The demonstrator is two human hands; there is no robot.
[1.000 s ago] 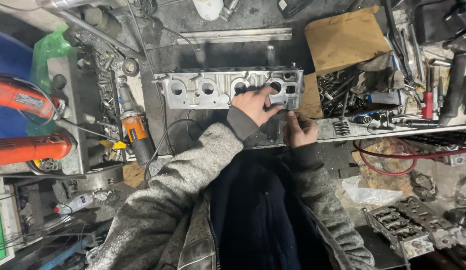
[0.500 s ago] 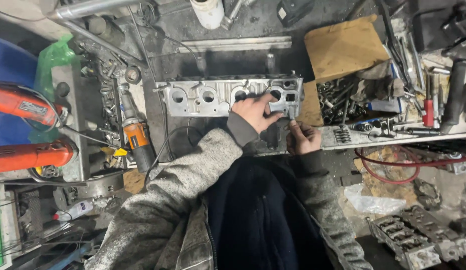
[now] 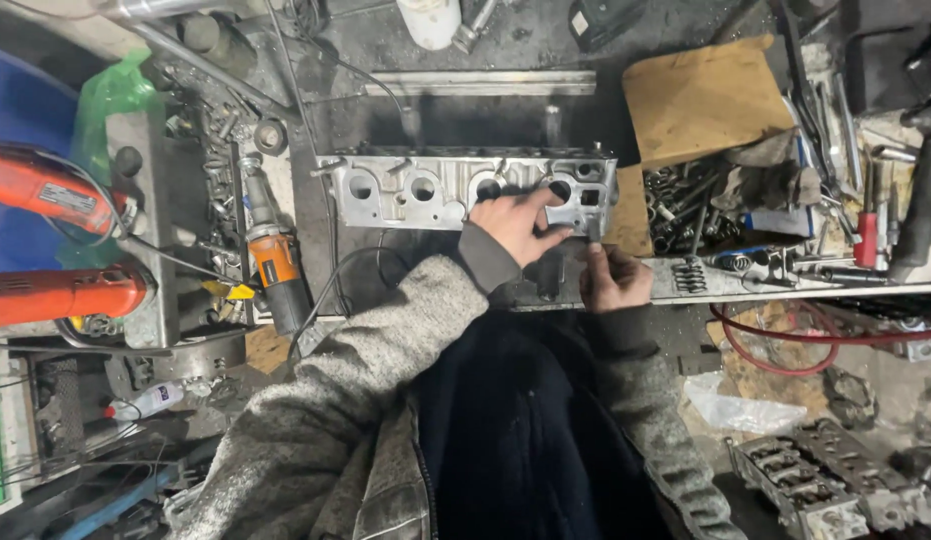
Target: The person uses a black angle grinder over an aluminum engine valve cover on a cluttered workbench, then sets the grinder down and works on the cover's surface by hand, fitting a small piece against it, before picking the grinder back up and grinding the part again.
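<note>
Left hand (image 3: 513, 226): laid flat, fingers spread, on the face of the silver cylinder head (image 3: 425, 190), nothing grasped | Right hand (image 3: 613, 278): curled, a small thin metal part (image 3: 592, 232) pinched at the fingertips just beside the head's right end | Cylinder head: set lengthwise on the bench (image 3: 465, 120), between an orange power tool (image 3: 277, 262) and a cardboard piece (image 3: 703, 98).

A flat brown cardboard piece (image 3: 703, 95) lies on the cluttered surface, up and to the right of the left hand (image 3: 515, 225). Far to that hand's left, a pale rectangular label (image 3: 67, 197) sits on the upper orange power tool (image 3: 45, 185). A white plastic bottle (image 3: 430, 20) stands at the top edge, above the hand. Down and well left, a small white tube with a dark label (image 3: 150, 400) lies among clutter. A crumpled clear plastic bag (image 3: 730, 405) rests below and right of the right hand (image 3: 613, 280).
</note>
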